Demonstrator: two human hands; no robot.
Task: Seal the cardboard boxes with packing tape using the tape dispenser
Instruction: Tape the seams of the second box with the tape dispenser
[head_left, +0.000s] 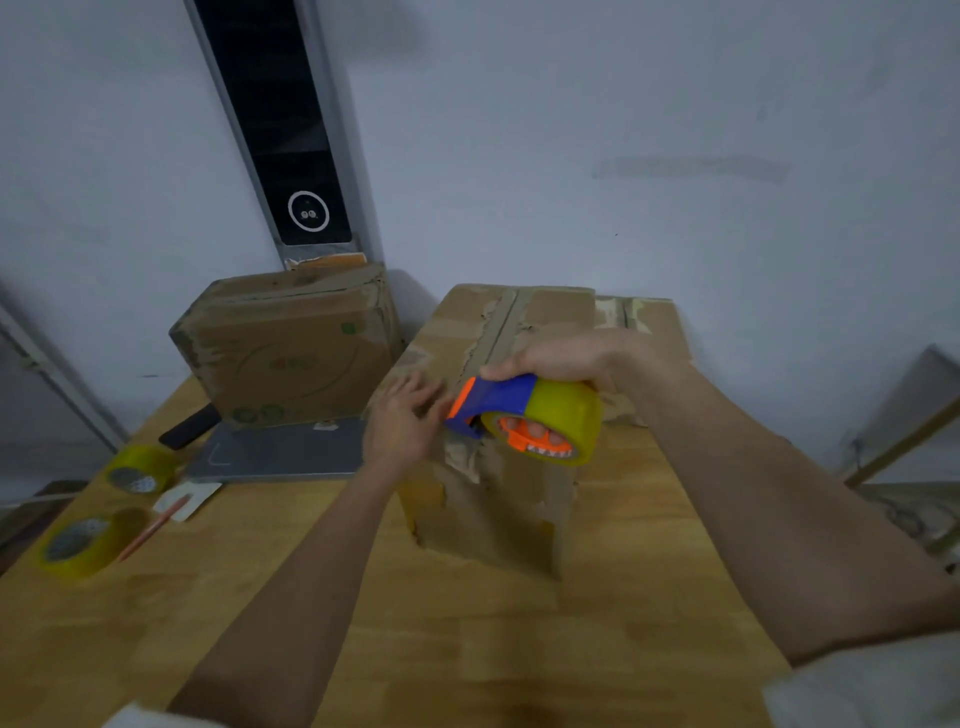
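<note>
Head view: my right hand (558, 358) grips the dispenser (524, 415) at frame centre, over the box (498, 364) seam; my left hand (405, 423) rests on the box, fingers loose.

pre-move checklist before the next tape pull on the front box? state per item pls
1. Right hand grips tape dispenser: ok.
2. Dispenser's front end at the box top near its front edge: ok.
3. Left hand open, steadying the box: ok.
4. Tape end stuck to cardboard: cannot tell, blurred.
5. Top flaps closed flat: ok; old torn tape along the seam.
6. Spare tape rolls lie apart, on the table at left: ok.
</note>
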